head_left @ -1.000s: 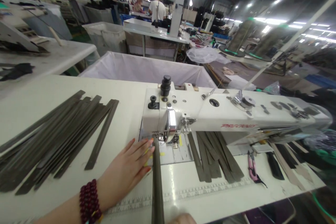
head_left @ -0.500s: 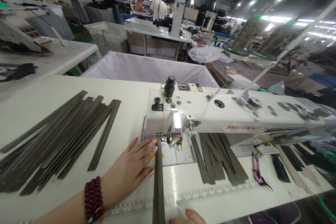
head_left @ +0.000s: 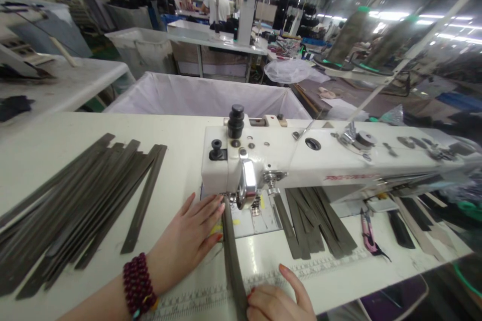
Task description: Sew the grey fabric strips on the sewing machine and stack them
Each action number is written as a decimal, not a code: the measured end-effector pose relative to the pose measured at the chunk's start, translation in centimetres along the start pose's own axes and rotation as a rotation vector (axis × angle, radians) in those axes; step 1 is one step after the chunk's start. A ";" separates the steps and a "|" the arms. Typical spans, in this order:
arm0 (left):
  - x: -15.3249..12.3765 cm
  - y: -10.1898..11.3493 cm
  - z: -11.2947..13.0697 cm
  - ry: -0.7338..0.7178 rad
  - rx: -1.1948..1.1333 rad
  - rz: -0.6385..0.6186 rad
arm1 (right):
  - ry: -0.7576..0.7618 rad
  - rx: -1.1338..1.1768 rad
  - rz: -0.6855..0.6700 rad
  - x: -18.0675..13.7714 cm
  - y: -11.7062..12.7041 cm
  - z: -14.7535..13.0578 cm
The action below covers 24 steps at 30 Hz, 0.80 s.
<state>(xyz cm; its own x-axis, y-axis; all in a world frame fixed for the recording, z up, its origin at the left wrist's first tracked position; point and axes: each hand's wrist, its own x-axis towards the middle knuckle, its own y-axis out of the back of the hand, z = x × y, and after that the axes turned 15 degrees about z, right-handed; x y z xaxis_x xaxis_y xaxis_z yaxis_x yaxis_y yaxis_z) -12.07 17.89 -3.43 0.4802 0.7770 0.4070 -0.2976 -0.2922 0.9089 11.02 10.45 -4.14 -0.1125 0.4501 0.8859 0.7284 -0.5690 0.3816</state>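
Note:
A long dark olive strip (head_left: 234, 261) runs from under the sewing machine's (head_left: 248, 185) needle area toward me, bending slightly to the right at its near end. My left hand (head_left: 188, 235), wearing a dark red bead bracelet, lies flat with its fingers stretched out. Its fingertips rest along the strip's left edge, close to the presser foot. At the lower edge of the view, my right hand (head_left: 278, 298) has its fingers curled against the strip's near end, with one finger lifted away. The frame cuts off part of this hand.
A pile of similar strips (head_left: 90, 195) lies left of the machine, and more strips (head_left: 316, 220) lie under its arm. Pink-handled snips (head_left: 369, 233) are at the right. A cloth-lined bin (head_left: 203, 95) stands behind the table. A ruler scale (head_left: 203, 298) runs along the front.
My right hand has come further into view and moved up beside the strip. The strip's near part has swung right and now curves. My left hand stays by the presser foot.

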 end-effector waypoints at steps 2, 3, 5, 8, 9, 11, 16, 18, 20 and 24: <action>0.2 0.0 0.0 0.000 0.010 -0.003 | 0.036 0.023 0.021 0.7 -0.4 0.6; 0.3 0.0 -0.1 -0.001 0.010 -0.006 | 0.051 0.037 -0.002 1.1 -0.5 0.8; 0.4 -0.1 -0.1 -0.001 0.006 -0.013 | 0.071 0.065 -0.047 1.9 -0.4 1.1; 0.6 -0.3 -0.4 0.002 -0.010 -0.018 | 0.082 0.087 -0.068 2.7 -0.3 1.5; 0.6 -0.4 -0.4 0.006 -0.018 -0.020 | 0.085 0.089 -0.082 2.9 -0.4 1.6; 0.6 -0.5 -0.6 0.017 -0.034 -0.019 | 0.097 0.094 -0.119 3.2 -0.5 1.9; 0.7 -0.6 -0.6 0.028 -0.059 -0.028 | 0.125 0.104 -0.208 3.8 -1.1 2.8; 0.9 -0.5 -0.6 0.032 -0.066 -0.044 | 0.127 0.103 -0.246 4.0 -1.2 3.0; 1.0 -0.3 -0.6 0.042 -0.070 -0.050 | 0.126 0.092 -0.281 4.1 -1.4 3.2; 1.1 -0.3 -0.7 0.039 -0.067 -0.058 | 0.146 0.041 -0.334 4.5 -1.8 3.6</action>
<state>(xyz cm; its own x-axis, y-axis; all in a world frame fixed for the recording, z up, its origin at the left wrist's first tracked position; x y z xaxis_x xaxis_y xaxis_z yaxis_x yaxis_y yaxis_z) -12.02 19.22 -3.37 0.4661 0.8129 0.3493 -0.3253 -0.2097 0.9221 11.57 15.98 -1.79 -0.4419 0.5021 0.7434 0.6612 -0.3778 0.6482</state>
